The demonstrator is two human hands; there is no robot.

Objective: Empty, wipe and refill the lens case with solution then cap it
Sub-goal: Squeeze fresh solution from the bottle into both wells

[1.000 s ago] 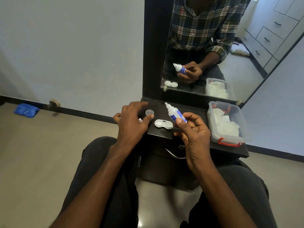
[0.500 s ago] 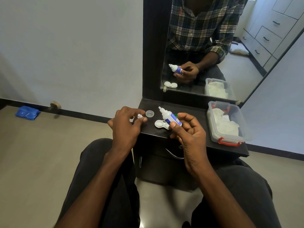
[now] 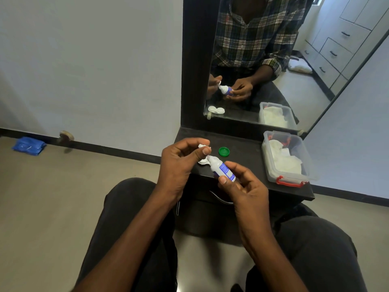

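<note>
1. Lens case: white, smooth plastic with rounded wells, lying flat on the dark counter near its front left edge. Most of it is hidden behind the left hand and the bottle; only a pale sliver shows.
2. Solution bottle: small, white, soft-looking plastic cylinder with a blue printed label and a tapered nozzle. It is tilted, nozzle up and to the left, held in the air over the front edge of the counter, above the case.
3. Small white cap: a tiny plastic piece at the nozzle end of the bottle, partly covered by fingertips.
4. Green lid: round, ridged rim, hollow side up, lying alone on the counter behind the bottle, toward the middle.
5. Clear plastic box: rectangular, rounded corners, red clip on its front wall, crumpled white tissue inside; it sits at the right end of the counter.
6. Mirror: dark-framed, standing along the back edge of the counter, reflecting the hands, the case and the box.
7. Left hand: raised, back toward the camera, fingers curled, thumb and fingertips pinching the small white cap at the bottle's tip.
8. Right hand: palm turned inward, thumb and curled fingers gripping the labelled body of the bottle near its base.
</note>
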